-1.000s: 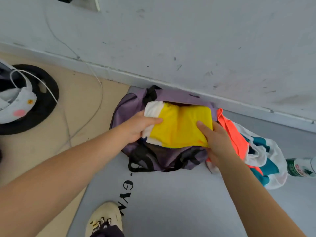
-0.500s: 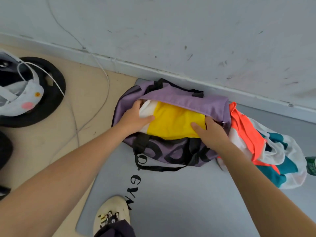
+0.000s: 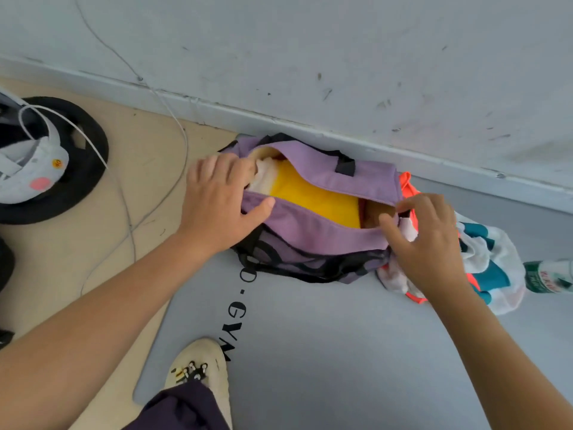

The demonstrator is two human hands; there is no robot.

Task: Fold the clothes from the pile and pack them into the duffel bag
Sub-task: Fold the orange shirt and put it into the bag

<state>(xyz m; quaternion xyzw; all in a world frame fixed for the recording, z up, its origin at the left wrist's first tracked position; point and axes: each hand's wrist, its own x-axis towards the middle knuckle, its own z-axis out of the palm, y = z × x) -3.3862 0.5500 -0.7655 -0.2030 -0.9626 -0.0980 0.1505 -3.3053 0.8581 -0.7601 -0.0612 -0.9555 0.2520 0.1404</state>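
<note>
The purple duffel bag (image 3: 310, 234) lies on a grey mat against the wall, its top opening gaping. Inside it sits a folded yellow and white garment (image 3: 313, 200). My left hand (image 3: 217, 197) grips the bag's left end, thumb on the near edge and fingers reaching into the opening over the white fabric. At the bag's right end my right hand (image 3: 428, 243) pinches a small black tab between thumb and forefinger. The remaining clothes (image 3: 490, 259), orange, white and teal, lie bunched just right of the bag, partly under my right hand.
A plastic bottle (image 3: 548, 276) lies at the right edge. A black round base (image 3: 86, 181) with a white and grey item stands at the left. White cables (image 3: 183, 141) trail over the tan floor. My shoe (image 3: 201, 364) rests on the grey mat (image 3: 341, 336).
The yellow garment has gone from above the bag to deep inside it. Both hands let go of it and moved outward to the bag's two ends, and the opening has narrowed.
</note>
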